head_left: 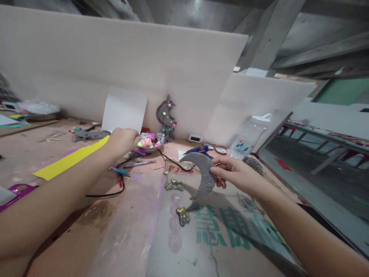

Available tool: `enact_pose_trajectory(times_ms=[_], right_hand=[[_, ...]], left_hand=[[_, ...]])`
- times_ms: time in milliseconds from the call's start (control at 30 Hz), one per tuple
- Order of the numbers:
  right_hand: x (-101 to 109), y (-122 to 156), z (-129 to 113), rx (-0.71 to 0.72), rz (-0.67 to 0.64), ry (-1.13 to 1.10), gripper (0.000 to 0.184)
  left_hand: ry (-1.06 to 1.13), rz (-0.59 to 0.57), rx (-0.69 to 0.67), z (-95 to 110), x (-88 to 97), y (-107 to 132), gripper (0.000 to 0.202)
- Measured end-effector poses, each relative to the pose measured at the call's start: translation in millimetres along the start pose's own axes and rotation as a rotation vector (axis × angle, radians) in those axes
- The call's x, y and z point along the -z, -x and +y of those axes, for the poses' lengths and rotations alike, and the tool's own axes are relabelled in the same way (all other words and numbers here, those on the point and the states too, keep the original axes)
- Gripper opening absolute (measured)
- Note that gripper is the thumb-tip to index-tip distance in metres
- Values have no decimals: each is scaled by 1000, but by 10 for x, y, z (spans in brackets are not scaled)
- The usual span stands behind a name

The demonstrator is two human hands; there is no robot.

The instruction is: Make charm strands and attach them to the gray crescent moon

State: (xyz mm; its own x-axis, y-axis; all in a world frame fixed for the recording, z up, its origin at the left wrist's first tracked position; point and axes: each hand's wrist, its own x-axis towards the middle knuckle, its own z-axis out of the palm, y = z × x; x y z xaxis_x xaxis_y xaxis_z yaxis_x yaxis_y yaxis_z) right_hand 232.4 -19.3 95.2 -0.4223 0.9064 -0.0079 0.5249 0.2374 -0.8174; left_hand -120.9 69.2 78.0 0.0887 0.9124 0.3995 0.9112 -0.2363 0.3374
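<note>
My right hand [230, 173] pinches a grey, yarn-textured crescent moon [205, 175] by its outer edge, held above the plastic-covered tabletop. My left hand [123, 142] is at the left rim of a metal bowl [152, 149] filled with pink and other bright pieces. Its fingers are curled and mostly turned away, so whatever they grip is hidden. Below the crescent lie small grey charms with yellow marks, one [183, 216] nearer me and a few [173, 185] farther back. A blue glue gun [197, 150] rests just behind the crescent.
A finished-looking moon ornament [166, 113] leans on the white partition [115, 57]. A clear water bottle [249, 134] stands at right. Yellow paper [72, 159], purple-handled scissors [19, 194], pens [140, 164] and a black cable [123, 186] lie at left. Grey yarn [253, 165] sits behind my right wrist.
</note>
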Motion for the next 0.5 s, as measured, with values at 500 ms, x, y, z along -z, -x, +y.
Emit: enact_pose_trajectory(times_ms=[500], right_hand=[[-373,-54,-93,19,-6,-134,21]], left_hand=[[818,-621,-256,903,-74,495,26]])
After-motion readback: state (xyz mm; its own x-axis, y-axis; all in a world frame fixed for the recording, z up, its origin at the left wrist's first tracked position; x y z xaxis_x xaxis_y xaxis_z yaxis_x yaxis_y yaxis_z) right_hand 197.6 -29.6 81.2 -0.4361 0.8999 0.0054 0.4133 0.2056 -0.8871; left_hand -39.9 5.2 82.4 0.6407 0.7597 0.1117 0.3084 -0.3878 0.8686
